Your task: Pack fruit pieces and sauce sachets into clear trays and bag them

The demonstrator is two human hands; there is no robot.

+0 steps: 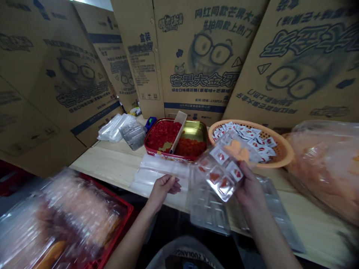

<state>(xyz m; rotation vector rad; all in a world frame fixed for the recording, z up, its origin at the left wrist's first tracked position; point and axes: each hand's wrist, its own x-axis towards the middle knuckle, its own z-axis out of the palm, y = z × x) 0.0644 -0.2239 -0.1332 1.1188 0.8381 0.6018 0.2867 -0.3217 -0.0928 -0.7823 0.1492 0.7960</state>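
Gripping a clear blister tray point(221, 176) in the right hand point(249, 190), left hand point(163, 189) loosely curled on plastic film point(157, 175)

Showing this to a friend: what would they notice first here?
Big cardboard cartons printed with a cartoon face in glasses stand behind the table. In the middle sits a red tin of red pieces, beside an orange basket of sachets, while the right hand holds up a clear plastic tray in front.
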